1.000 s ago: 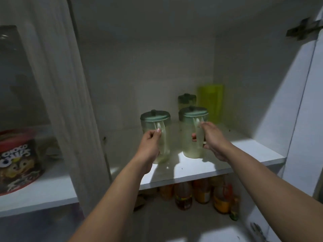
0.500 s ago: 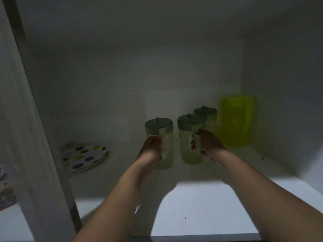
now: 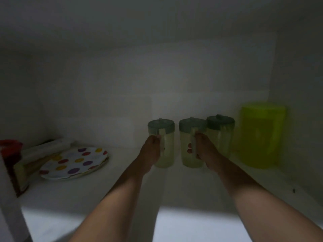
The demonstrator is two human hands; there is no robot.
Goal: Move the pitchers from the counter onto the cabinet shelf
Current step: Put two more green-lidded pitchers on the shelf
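Three clear pitchers with green lids stand in a row deep on the white cabinet shelf (image 3: 122, 186), near the back wall. My left hand (image 3: 151, 152) grips the handle of the left pitcher (image 3: 167, 147). My right hand (image 3: 203, 151) is closed around the handle of the middle pitcher (image 3: 187, 151). The third pitcher (image 3: 222, 135) stands just right of it, untouched and partly behind my right hand. Both held pitchers are upright; whether their bases touch the shelf is hard to tell in the dim light.
A bright yellow-green pitcher (image 3: 258, 135) stands at the far right against the cabinet side wall. A polka-dot plate (image 3: 75, 163) lies at the left, with a box and a red-lidded container (image 3: 10, 151) beside it. The cabinet divider (image 3: 8, 206) is at the left edge.
Both hands have carried their pitchers from the shelf's front edge deep toward the back wall, beside the third pitcher. My view has moved closer into the cabinet.
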